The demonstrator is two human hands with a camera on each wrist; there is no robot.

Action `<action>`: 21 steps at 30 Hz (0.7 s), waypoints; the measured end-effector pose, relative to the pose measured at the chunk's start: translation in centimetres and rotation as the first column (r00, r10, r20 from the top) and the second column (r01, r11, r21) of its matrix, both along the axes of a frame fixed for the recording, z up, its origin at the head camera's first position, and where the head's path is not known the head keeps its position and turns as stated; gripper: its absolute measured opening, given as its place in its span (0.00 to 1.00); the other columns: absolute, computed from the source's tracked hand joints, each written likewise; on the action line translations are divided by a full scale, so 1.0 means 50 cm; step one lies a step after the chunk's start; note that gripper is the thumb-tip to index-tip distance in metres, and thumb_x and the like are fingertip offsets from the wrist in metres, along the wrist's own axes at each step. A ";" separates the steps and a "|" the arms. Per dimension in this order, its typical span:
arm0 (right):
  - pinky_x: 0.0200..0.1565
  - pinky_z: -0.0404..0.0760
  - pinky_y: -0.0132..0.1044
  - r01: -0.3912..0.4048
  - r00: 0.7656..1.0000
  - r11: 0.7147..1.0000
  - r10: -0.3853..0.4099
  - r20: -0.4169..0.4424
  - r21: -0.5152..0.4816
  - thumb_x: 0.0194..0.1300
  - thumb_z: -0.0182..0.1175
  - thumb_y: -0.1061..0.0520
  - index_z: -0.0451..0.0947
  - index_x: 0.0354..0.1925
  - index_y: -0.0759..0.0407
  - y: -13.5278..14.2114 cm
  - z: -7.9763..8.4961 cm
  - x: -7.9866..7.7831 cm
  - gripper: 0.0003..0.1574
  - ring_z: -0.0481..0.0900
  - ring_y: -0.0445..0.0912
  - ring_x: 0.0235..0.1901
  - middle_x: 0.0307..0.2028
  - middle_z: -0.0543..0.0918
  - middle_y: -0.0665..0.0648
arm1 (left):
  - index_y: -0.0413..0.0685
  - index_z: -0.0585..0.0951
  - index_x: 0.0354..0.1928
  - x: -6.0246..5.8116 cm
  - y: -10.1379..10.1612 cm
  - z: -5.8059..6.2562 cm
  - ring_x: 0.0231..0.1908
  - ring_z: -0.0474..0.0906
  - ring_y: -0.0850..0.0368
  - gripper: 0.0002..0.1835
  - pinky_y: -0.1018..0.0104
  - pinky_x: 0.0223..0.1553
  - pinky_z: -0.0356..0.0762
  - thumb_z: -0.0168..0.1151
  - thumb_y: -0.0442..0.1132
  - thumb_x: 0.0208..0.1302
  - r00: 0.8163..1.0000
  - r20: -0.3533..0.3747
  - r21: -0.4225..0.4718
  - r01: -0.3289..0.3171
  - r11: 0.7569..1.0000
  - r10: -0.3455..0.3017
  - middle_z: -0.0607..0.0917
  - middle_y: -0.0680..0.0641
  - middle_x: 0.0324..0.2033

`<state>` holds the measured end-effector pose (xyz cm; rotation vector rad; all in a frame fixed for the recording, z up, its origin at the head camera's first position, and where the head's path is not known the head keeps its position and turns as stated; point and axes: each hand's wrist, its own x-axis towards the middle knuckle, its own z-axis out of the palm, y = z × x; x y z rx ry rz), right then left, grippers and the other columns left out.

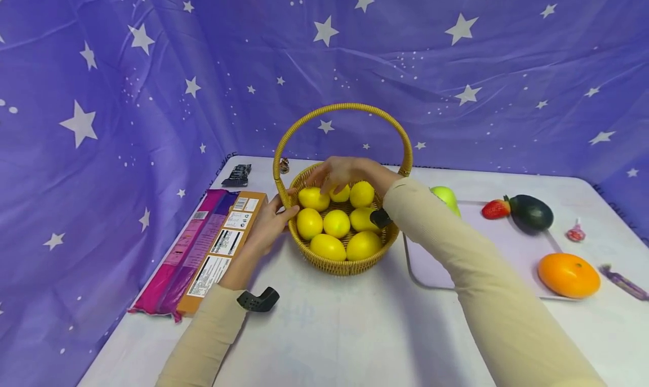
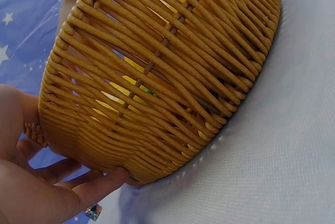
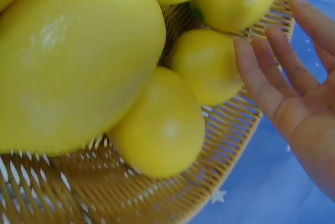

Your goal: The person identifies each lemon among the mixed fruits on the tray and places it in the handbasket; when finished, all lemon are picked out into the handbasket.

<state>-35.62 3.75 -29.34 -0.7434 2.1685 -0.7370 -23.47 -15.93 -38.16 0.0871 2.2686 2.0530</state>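
Observation:
A woven wicker basket [image 1: 345, 267] with a tall arched handle [image 1: 350, 106] stands on the table, holding several yellow lemons [image 1: 337, 223]. At its left side my left hand [image 1: 271, 221] grips the basket near the foot of the handle; in the left wrist view, the fingers [image 2: 104, 185] lie against the woven wall. Over the back of the basket reaches my right hand [image 1: 341, 170], its fingers loosely spread above the rear lemons. Close up in the right wrist view, fingertips are beside a small lemon [image 3: 207, 67], with nothing held; whether they touch it I cannot tell.
Left lie a pink-purple packet [image 1: 190, 246], an orange-brown box [image 1: 223, 252] and a black wrapper [image 1: 238, 174]. On the right, a pale tray [image 1: 431, 266] has a strawberry [image 1: 496, 209], a dark avocado-like fruit [image 1: 529, 213] and an orange [image 1: 569, 275]. A green fruit [image 1: 446, 198] sits behind my right sleeve.

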 end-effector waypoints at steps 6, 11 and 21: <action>0.60 0.73 0.48 -0.126 0.983 0.987 0.111 -0.147 -0.097 0.69 0.57 0.63 0.71 0.65 0.59 0.037 0.022 0.020 0.26 0.68 0.56 0.62 0.62 0.72 0.59 | 0.50 0.63 0.72 0.000 -0.002 0.000 0.62 0.68 0.43 0.26 0.53 0.53 0.78 0.51 0.37 0.74 1.000 0.018 -0.016 -0.014 1.000 0.014 0.62 0.40 0.69; 0.62 0.68 0.52 -0.259 0.877 0.947 0.148 -0.457 -0.189 0.68 0.59 0.61 0.74 0.61 0.62 0.092 0.032 0.072 0.23 0.68 0.58 0.62 0.60 0.74 0.61 | 0.49 0.64 0.71 -0.002 -0.008 0.003 0.62 0.68 0.43 0.26 0.54 0.53 0.78 0.52 0.38 0.74 0.999 0.013 -0.051 -0.030 0.998 0.031 0.63 0.40 0.69; 0.54 0.74 0.59 -0.383 0.221 0.920 0.002 -0.975 -0.085 0.75 0.51 0.48 0.76 0.58 0.58 0.282 -0.010 0.185 0.22 0.72 0.62 0.55 0.57 0.75 0.67 | 0.49 0.53 0.76 -0.025 -0.054 0.110 0.69 0.55 0.40 0.39 0.38 0.66 0.54 0.52 0.57 0.71 0.960 -0.280 -0.534 -0.142 0.833 -0.016 0.59 0.39 0.71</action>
